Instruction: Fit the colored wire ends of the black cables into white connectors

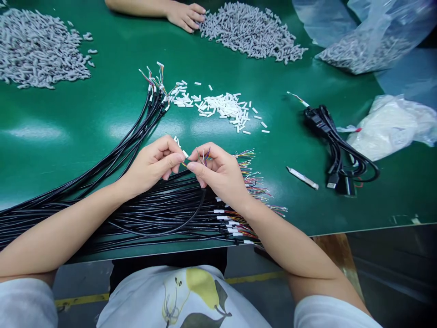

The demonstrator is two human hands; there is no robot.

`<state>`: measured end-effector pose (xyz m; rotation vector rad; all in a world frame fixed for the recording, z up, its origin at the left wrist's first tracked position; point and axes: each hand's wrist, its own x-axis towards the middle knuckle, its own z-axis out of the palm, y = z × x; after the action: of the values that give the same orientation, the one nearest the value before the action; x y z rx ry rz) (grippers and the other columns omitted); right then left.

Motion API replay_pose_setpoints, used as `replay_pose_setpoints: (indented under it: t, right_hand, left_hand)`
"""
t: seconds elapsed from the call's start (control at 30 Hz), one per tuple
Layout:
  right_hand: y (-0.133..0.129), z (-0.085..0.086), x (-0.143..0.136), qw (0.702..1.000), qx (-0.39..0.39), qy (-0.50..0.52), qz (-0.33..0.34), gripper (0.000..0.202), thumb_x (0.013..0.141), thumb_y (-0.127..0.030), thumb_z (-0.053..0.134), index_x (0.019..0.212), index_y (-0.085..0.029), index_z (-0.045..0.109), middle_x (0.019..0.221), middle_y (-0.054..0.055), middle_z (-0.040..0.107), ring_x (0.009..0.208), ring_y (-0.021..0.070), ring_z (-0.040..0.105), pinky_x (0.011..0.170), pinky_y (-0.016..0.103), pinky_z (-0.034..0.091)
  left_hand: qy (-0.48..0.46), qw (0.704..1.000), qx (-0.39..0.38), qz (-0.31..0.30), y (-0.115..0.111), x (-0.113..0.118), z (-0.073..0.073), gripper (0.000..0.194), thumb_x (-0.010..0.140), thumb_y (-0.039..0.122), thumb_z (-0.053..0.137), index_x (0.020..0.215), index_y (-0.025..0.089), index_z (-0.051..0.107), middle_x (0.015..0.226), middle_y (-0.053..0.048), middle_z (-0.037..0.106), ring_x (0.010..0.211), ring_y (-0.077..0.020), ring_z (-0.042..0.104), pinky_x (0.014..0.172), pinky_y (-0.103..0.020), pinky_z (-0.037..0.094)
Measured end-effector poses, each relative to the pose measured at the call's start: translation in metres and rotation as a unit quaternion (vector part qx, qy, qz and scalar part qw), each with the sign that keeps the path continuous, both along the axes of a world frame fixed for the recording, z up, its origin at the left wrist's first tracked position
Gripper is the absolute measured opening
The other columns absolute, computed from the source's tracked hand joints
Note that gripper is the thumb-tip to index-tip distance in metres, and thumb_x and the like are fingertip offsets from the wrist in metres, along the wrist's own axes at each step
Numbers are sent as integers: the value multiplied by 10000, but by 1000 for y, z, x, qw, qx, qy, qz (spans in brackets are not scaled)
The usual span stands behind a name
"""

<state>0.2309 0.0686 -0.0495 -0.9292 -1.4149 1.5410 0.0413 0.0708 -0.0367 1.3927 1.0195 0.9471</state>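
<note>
My left hand (157,160) is closed in a pinch, with a short white sleeve (185,154) at its fingertips. More white pieces show just above its index finger; whether they are held or lie behind is unclear. Close beside it, my right hand (218,175) grips the end of a black cable (197,210), whose thin coloured wires (205,156) fan out above the fingers. The cable curves down over a bundle of black cables (153,209) under both hands. Several ends at the bundle's right carry white sleeves and bare coloured wires.
Loose white sleeves (225,107) lie beyond my hands, beside another cable group (150,107). Grey part piles (37,50) (252,29) sit farther back; another person's hand (187,16) touches the right one. At right are a pen-like tool (302,177), a coiled USB cable (332,141) and plastic bags (392,125).
</note>
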Motion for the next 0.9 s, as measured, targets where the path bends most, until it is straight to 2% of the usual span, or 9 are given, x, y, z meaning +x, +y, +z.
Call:
replay_pose_setpoints:
  t: [0.07, 0.17, 0.27, 0.33, 0.43, 0.7, 0.9]
  right_hand:
    - [-2, 1, 0, 998, 42, -42, -32, 160, 870, -327, 729, 847, -215, 618, 745, -55, 544, 506, 42, 461, 440, 214, 376]
    - [-5, 5, 1, 977, 158, -100, -99, 110, 861, -187, 665, 766, -215, 617, 756, -29, 551, 598, 74, 449, 498, 229, 370]
    - [-9, 6, 1, 951, 248, -128, -130, 110, 843, -170, 647, 753, -226, 618, 788, -12, 536, 616, 91, 449, 502, 244, 378]
    - [-10, 6, 2, 939, 284, -146, -127, 104, 833, -168, 636, 753, -232, 618, 791, -8, 520, 604, 94, 452, 486, 248, 382]
    - [-10, 3, 1, 928, 306, -166, -131, 117, 831, -149, 619, 751, -233, 605, 775, -10, 506, 592, 95, 451, 485, 256, 390]
    - [-10, 0, 1, 925, 304, -178, -141, 119, 853, -155, 625, 771, -231, 586, 807, -4, 521, 599, 92, 445, 491, 254, 393]
    - [-10, -1, 1, 912, 326, -199, -153, 124, 841, -149, 616, 761, -238, 585, 783, -2, 506, 634, 113, 448, 502, 261, 374]
  left_hand:
    - [-3, 999, -35, -8, 0, 2, 1, 242, 861, 332, 773, 788, 172, 606, 590, 47, 603, 434, -42, 506, 417, -150, 377]
    - [-76, 988, -132, -27, -1, 4, 2, 259, 813, 356, 819, 846, 165, 648, 625, 35, 648, 447, -45, 533, 418, -143, 405]
    - [-150, 959, -237, -47, -2, 3, 4, 295, 784, 329, 847, 975, 165, 693, 719, 10, 712, 510, -60, 608, 461, -145, 473]
    - [-165, 947, -271, -55, -3, 2, 5, 275, 784, 293, 848, 976, 164, 699, 727, 6, 727, 516, -65, 626, 465, -144, 488]
    - [-176, 942, -280, -59, -5, 2, 6, 243, 788, 278, 849, 924, 160, 686, 709, 6, 736, 499, -67, 635, 451, -134, 493]
    - [-189, 938, -279, -75, -6, 3, 2, 256, 802, 273, 847, 940, 159, 664, 730, 9, 757, 550, -86, 704, 496, -134, 555]
    - [-161, 953, -244, -80, -6, 3, 0, 287, 812, 295, 838, 962, 162, 633, 728, -1, 756, 595, -117, 733, 530, -165, 577]
